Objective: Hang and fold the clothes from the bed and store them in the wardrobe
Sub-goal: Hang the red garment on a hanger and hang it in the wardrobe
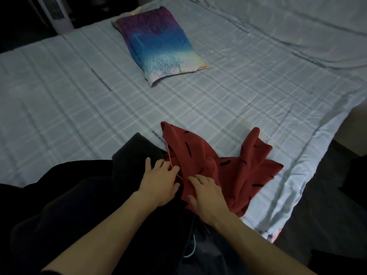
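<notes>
The right hand [206,195] lies flat on the near edge of a red garment [234,171], its fingers straight and spread and curled round nothing. The left hand [158,183] rests just beside it at the garment's left border with its fingers bent. A thin red strand [169,155] runs between those fingers, but whether they pinch it cannot be told in the dim light. Nearest the camera, under both forearms, dark clothes [79,205] are heaped over the near left part of the bed, and a teal cord [193,243] shows among them. The red garment, marked with short black dashes, lies crumpled on the checked sheet [79,86] near the bed's right edge. It touches the dark heap on its left, and two peaks of its cloth stand up. Farther off, well apart from the clothes, a pillow [158,46] shaded purple, blue and pale lies on the sheet. Beyond the bed's far left corner stands a white tower appliance [57,14] with a slatted front.
</notes>
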